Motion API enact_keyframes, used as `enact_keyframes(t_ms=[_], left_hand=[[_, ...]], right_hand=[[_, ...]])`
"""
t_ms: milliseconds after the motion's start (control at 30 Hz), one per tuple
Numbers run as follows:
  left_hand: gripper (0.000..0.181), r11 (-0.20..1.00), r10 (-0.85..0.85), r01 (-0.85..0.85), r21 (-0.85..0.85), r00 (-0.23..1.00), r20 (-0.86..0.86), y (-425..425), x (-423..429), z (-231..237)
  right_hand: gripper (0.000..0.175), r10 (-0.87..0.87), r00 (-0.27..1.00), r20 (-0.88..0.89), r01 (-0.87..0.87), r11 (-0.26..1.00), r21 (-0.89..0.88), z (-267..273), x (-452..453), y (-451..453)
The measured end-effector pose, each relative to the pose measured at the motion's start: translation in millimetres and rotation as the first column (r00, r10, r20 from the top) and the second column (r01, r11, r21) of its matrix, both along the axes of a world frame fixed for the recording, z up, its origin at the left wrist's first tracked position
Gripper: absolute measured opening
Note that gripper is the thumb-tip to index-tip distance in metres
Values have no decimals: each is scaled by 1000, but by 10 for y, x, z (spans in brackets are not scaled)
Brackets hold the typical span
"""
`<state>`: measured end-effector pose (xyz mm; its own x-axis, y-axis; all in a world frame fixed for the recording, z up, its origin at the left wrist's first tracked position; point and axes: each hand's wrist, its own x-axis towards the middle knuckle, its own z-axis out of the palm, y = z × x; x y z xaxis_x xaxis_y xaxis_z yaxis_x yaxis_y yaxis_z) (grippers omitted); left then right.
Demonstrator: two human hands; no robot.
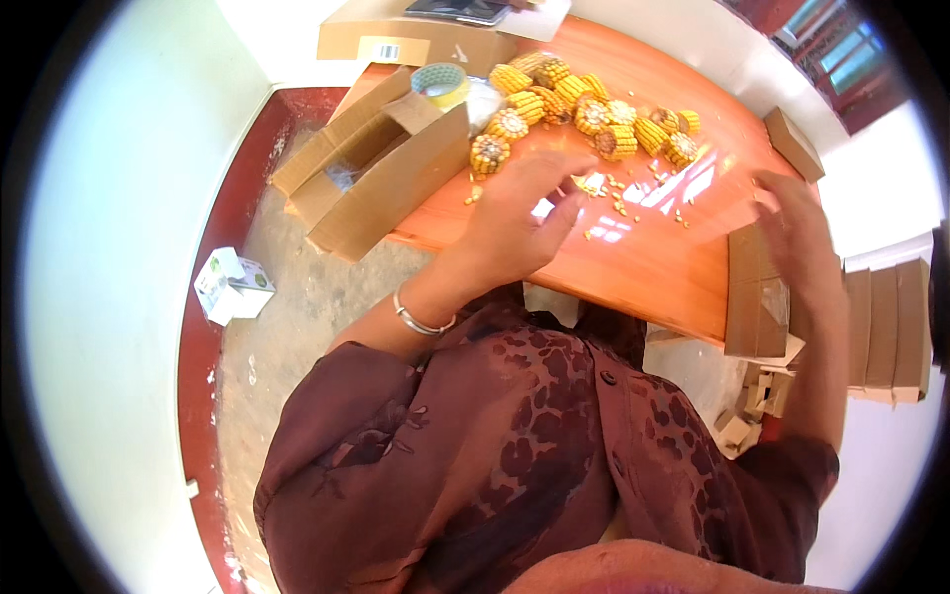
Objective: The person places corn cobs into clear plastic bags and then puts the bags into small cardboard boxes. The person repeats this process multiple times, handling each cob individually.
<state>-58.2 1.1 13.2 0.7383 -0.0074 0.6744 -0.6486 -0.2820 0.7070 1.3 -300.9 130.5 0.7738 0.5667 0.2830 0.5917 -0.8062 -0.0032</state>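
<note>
Short pieces of yellow corn cob (571, 93) lie in a loose group on the glossy orange-brown table (653, 267), with loose corn kernels (618, 199) scattered on the near side of them. My left hand (519, 211), with a silver bangle on its wrist, hovers over the table just in front of the cobs, thumb and fingers apart. Nothing shows between its fingers, though a few kernels appear close to the fingertips. At the table's right edge is my right hand (794, 223), blurred, fingers spread and apart from the cobs, holding nothing visible.
An open cardboard box (401, 178) juts over the table's left edge, with a tape roll (439, 83) by it. Behind stands a larger carton (438, 44) bearing a dark flat item. More cardboard (757, 289) is at the right edge. A small white box (234, 286) lies on the floor.
</note>
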Motion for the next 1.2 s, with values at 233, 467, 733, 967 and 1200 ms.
enact_keyframes(t_ms=[233, 467, 733, 967, 1200], left_hand=[[18, 793, 606, -565, -229, 771, 197, 1039, -622, 440], [23, 832, 472, -553, -35, 741, -478, 1766, -836, -4], [38, 889, 353, -457, -17, 710, -609, 1869, -851, -84], [43, 822, 556, -552, 142, 722, -411, 1794, -811, -198], [44, 753, 657, -593, 284, 703, -274, 1699, -838, -172]], right_hand=[[29, 587, 809, -10, -538, 747, 390, -401, 157, 2035], [20, 759, 585, -285, -666, 650, 364, -547, 219, 3073], [23, 409, 530, -743, -613, 790, -2, -536, 287, 3466], [31, 119, 691, -713, -513, 775, -368, -847, 169, 4029], [25, 585, 708, -397, -683, 709, -173, -1562, 425, 4074]])
